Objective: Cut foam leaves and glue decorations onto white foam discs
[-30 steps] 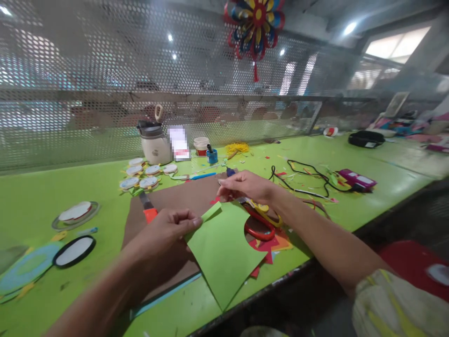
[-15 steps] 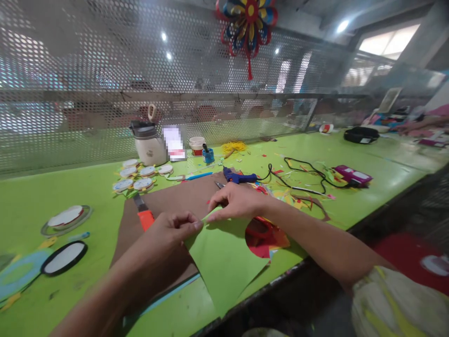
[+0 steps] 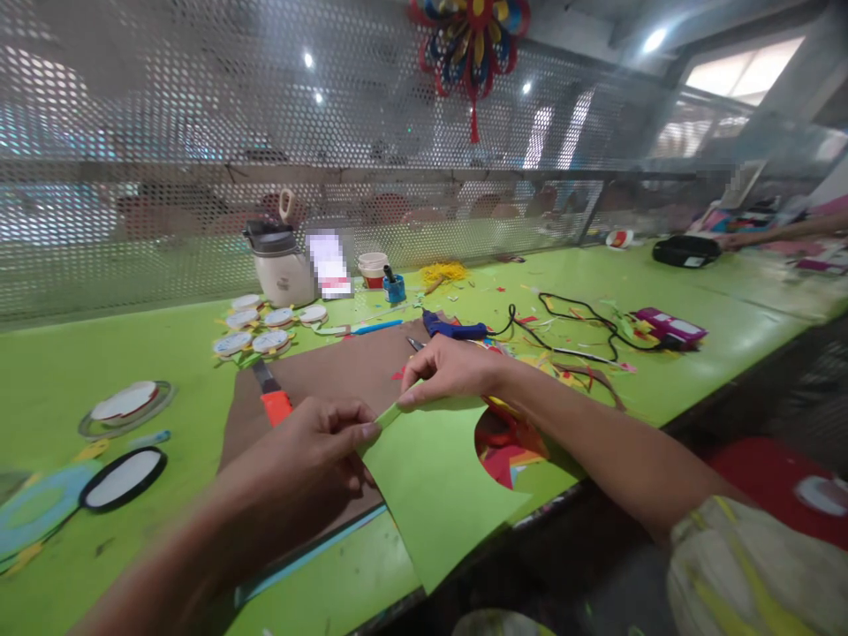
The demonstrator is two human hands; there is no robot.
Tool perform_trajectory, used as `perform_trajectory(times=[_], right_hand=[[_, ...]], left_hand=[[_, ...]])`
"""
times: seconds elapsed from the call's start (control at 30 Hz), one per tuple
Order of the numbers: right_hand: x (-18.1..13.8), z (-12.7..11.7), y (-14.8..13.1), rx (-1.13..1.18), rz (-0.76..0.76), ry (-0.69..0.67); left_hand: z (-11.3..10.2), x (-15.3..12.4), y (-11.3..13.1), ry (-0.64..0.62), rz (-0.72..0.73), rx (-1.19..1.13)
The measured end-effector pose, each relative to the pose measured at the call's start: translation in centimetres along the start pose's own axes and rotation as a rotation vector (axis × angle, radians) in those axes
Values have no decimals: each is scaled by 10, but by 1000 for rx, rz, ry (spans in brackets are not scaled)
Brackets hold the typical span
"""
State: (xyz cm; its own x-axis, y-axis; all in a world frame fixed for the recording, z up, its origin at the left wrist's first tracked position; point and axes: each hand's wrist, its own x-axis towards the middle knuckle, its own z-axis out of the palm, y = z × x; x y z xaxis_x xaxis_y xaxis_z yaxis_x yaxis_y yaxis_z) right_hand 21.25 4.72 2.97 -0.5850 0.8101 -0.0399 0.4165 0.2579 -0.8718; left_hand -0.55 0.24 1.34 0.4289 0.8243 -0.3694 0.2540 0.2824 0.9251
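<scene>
At centre, the left hand (image 3: 335, 442) and right hand (image 3: 447, 371) pinch green paper (image 3: 430, 486) along its partly hidden, seemingly folded edge; it hangs toward six o'clock, and uneven pulling might tear it.

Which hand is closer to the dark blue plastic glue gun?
Right. The right hand is just in front of the glue gun; the left hand is farther off, leftward.

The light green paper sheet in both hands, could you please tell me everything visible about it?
The light green, matte paper sheet has straight edges and a curved cutout on its right side. A narrow, folded-looking strip runs along its far edge, pinched by the bare left hand and bare right hand. It slants above the bright green table.
</scene>
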Motion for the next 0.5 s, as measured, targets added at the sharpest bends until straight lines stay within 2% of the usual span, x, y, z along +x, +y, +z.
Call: perform_trajectory(times=[0.07,0.17,0.33,0.5], right_hand=[[1,0,1,62,34,-6],[1,0,5,158,77,-22],[1,-3,11,235,67,-32],[1,-2,10,211,44,-23]], left_hand=[[0,-2,2,-30,-40,9],[2,-3,1,-78,-70,-97],[2,-1,-3,-131,-57,-230],[-8,8,1,-142,31,35]])
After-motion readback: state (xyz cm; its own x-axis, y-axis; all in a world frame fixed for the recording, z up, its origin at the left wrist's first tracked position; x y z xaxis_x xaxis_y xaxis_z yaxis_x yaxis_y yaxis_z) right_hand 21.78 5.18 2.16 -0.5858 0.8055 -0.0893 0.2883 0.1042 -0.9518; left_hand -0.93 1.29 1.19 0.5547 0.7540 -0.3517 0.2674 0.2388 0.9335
